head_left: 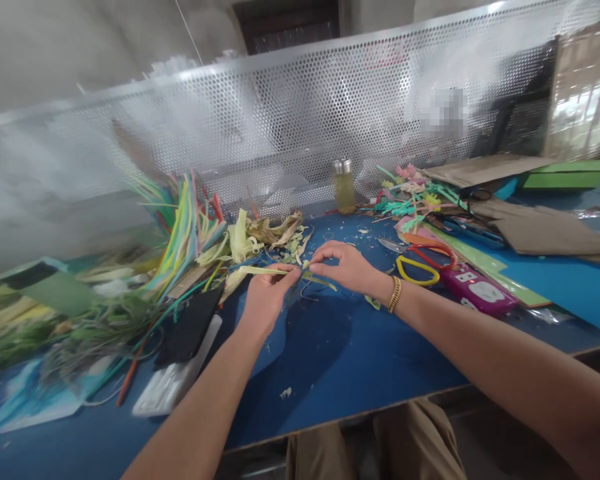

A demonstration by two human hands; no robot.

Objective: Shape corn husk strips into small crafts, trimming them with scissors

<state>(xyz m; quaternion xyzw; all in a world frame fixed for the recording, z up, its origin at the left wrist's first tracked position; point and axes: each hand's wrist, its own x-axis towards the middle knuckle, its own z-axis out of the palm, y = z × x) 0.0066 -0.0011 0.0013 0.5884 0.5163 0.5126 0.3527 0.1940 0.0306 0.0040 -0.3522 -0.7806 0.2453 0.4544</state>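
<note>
My left hand (266,295) is closed in a pinch on a pale yellow-green leaf strip (253,271) that sticks out to the left above the blue table (340,360). My right hand (344,264), with a gold bracelet at the wrist, pinches the other end of the same strip, fingertips almost touching the left hand's. A thin dark wire or stem (310,291) hangs below the two hands. Both forearms reach in from the bottom edge.
A heap of coloured strips (185,233) and dried leaves (275,233) lies behind the hands. Scissors with red and yellow handles (420,260), a pink power strip (480,288), a small yellow bottle (343,187) and brown card (545,230) are at the right. A perforated metal screen (330,113) backs the table.
</note>
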